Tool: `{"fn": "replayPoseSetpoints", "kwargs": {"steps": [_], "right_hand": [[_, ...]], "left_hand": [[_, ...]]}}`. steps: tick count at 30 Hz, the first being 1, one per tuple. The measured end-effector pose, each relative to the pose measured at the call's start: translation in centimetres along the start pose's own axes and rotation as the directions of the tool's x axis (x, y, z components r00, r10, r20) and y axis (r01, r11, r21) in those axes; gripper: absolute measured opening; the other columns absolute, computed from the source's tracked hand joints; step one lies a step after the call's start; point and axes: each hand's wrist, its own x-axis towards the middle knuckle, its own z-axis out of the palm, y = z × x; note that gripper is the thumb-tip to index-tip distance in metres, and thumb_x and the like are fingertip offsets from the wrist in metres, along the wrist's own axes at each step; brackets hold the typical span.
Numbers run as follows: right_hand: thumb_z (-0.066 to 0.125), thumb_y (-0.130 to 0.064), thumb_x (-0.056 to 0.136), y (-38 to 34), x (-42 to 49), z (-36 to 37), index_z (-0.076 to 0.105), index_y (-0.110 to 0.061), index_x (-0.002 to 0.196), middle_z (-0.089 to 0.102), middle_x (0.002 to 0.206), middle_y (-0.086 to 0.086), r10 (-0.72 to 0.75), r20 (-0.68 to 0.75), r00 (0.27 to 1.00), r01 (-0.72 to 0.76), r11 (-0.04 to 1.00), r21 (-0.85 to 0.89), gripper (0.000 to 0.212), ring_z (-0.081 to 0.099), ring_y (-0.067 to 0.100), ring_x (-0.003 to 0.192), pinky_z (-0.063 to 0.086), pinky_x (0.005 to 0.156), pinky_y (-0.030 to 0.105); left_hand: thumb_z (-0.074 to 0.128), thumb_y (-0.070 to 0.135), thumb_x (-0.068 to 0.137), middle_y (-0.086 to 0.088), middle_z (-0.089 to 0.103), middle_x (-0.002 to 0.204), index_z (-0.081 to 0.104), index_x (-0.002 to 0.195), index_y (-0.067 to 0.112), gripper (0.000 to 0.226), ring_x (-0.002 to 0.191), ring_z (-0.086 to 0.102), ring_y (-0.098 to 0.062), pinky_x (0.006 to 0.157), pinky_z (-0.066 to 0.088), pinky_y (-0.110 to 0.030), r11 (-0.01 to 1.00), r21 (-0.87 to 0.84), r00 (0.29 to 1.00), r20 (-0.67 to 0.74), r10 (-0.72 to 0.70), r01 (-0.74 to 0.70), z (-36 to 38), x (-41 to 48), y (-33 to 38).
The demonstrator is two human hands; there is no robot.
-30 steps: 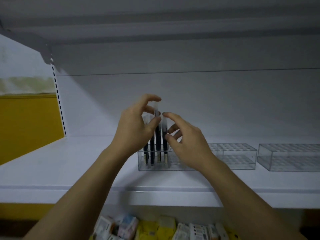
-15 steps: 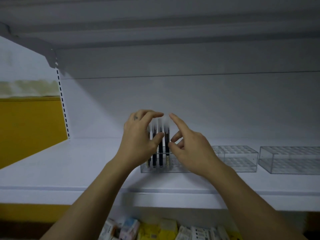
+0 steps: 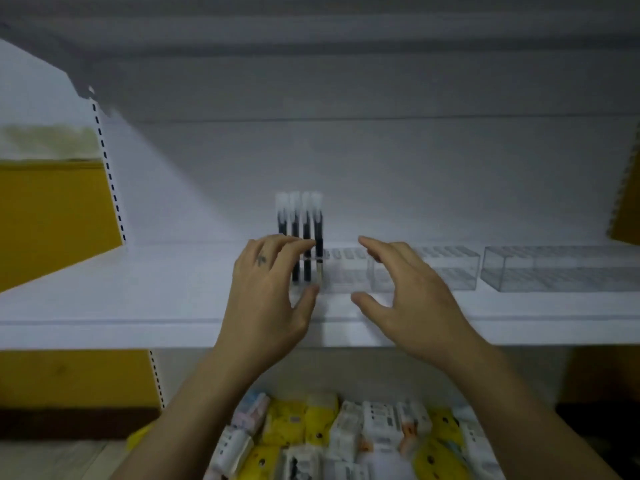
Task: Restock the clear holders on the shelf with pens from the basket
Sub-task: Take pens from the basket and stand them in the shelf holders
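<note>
Several black pens with pale caps (image 3: 300,223) stand upright in the left end of a clear holder (image 3: 346,275) on the white shelf (image 3: 138,306). My left hand (image 3: 270,289) hangs in front of the pens with fingers spread and holds nothing. My right hand (image 3: 405,292) is just right of the pens, in front of the holder, its fingers loosely spread and holding nothing. A second clear holder (image 3: 446,268) stands beside the first, and a third clear holder (image 3: 554,271) stands further right. No basket is in view.
Below the shelf lie several small yellow and white packets (image 3: 346,434). A shelf board (image 3: 311,36) hangs overhead. A slotted upright (image 3: 107,168) marks the shelf's left end, with a yellow wall (image 3: 52,216) beyond it.
Both hands have let go of the pens and dropped lower, apart from each other. The pens stand alone in the holder. The view has tilted down, showing more of the packets below.
</note>
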Motion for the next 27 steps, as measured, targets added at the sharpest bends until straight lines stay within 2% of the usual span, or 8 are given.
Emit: {"fn": "replayPoseSetpoints", "kwargs": {"steps": [2, 6, 11, 15, 18, 21, 24, 27], "right_hand": [[0.062, -0.043, 0.087, -0.3, -2.3, -0.3, 0.032, -0.039, 0.145, 0.042, 0.138, -0.013, 0.001, 0.015, 1.000, 0.000, 1.000, -0.031, 0.065, 0.041, 0.010, 0.125, 0.036, 0.103, 0.030], [0.066, -0.040, 0.085, -0.6, -6.6, -0.5, 0.041, -0.036, 0.140, 0.046, 0.131, -0.013, 0.025, 0.016, 1.000, -0.024, 0.997, -0.069, 0.061, 0.043, 0.008, 0.118, 0.031, 0.099, 0.024], [0.072, -0.034, 0.082, 0.7, -11.9, 0.3, 0.052, -0.030, 0.132, 0.052, 0.121, -0.012, 0.108, 0.006, 0.994, -0.108, 0.994, -0.009, 0.054, 0.052, 0.008, 0.108, 0.045, 0.093, 0.028], [0.070, -0.037, 0.083, 2.8, -16.2, 2.7, 0.054, -0.027, 0.131, 0.054, 0.120, -0.009, 0.209, 0.064, 0.976, -0.205, 0.977, -0.061, 0.052, 0.054, 0.011, 0.106, 0.044, 0.088, 0.027], [0.071, -0.037, 0.083, 5.1, -19.9, 4.9, 0.053, -0.026, 0.132, 0.053, 0.125, -0.006, 0.289, 0.172, 0.942, -0.277, 0.957, -0.086, 0.053, 0.053, 0.015, 0.113, 0.041, 0.092, 0.027], [0.069, -0.041, 0.085, 7.8, -23.2, 6.7, 0.048, -0.025, 0.137, 0.049, 0.136, -0.002, 0.399, 0.319, 0.860, -0.366, 0.917, -0.161, 0.058, 0.047, 0.020, 0.123, 0.039, 0.097, 0.030], [0.063, -0.047, 0.088, 10.5, -26.3, 8.4, 0.039, -0.025, 0.145, 0.041, 0.146, 0.000, 0.514, 0.468, 0.718, -0.433, 0.857, -0.277, 0.066, 0.045, 0.023, 0.128, 0.040, 0.102, 0.037], [0.061, -0.050, 0.088, 12.6, -29.3, 9.8, 0.032, -0.025, 0.149, 0.036, 0.149, 0.002, 0.586, 0.566, 0.579, -0.481, 0.807, -0.344, 0.072, 0.039, 0.023, 0.133, 0.037, 0.105, 0.034]], "left_hand": [[0.066, 0.027, 0.080, -0.005, 0.056, 0.123, 0.057, 0.125, 0.014, 0.047, 0.116, 0.047, -0.025, 0.099, 0.038, -0.040, 0.999, 0.017, 0.999, 0.022, 0.029, -0.029, 0.4, -2.0, 0.9], [0.061, 0.029, 0.082, 0.000, 0.062, 0.112, 0.059, 0.120, 0.017, 0.040, 0.106, 0.051, -0.022, 0.089, 0.034, -0.033, 0.999, -0.009, 0.998, 0.042, 0.042, -0.041, 1.0, -5.4, 3.0], [0.059, 0.032, 0.084, 0.003, 0.063, 0.102, 0.061, 0.115, 0.019, 0.033, 0.095, 0.056, -0.022, 0.078, 0.031, -0.032, 0.997, -0.055, 0.988, 0.140, 0.061, -0.054, 2.8, -9.6, 5.2], [0.057, 0.037, 0.086, 0.004, 0.063, 0.102, 0.060, 0.116, 0.022, 0.034, 0.095, 0.057, -0.021, 0.077, 0.031, -0.031, 0.993, -0.112, 0.953, 0.297, 0.063, -0.030, 5.5, -13.4, 6.2], [0.054, 0.044, 0.088, 0.007, 0.062, 0.109, 0.057, 0.120, 0.025, 0.037, 0.103, 0.056, -0.017, 0.082, 0.030, -0.028, 0.984, -0.169, 0.891, 0.454, 0.032, 0.051, 8.6, -17.0, 6.7], [0.053, 0.051, 0.088, 0.007, 0.056, 0.125, 0.051, 0.128, 0.028, 0.046, 0.117, 0.049, -0.018, 0.093, 0.031, -0.032, 0.984, -0.143, 0.782, 0.624, 0.009, 0.102, 11.8, -20.6, 7.1], [0.050, 0.059, 0.087, 0.005, 0.047, 0.139, 0.043, 0.137, 0.029, 0.059, 0.129, 0.039, -0.019, 0.103, 0.030, -0.037, 0.987, -0.089, 0.651, 0.759, -0.019, 0.134, 14.9, -23.7, 7.2], [0.048, 0.063, 0.087, 0.000, 0.045, 0.142, 0.041, 0.140, 0.025, 0.065, 0.132, 0.037, -0.023, 0.106, 0.030, -0.042, 0.992, -0.032, 0.525, 0.851, -0.037, 0.122, 17.4, -26.1, 7.4]]}}
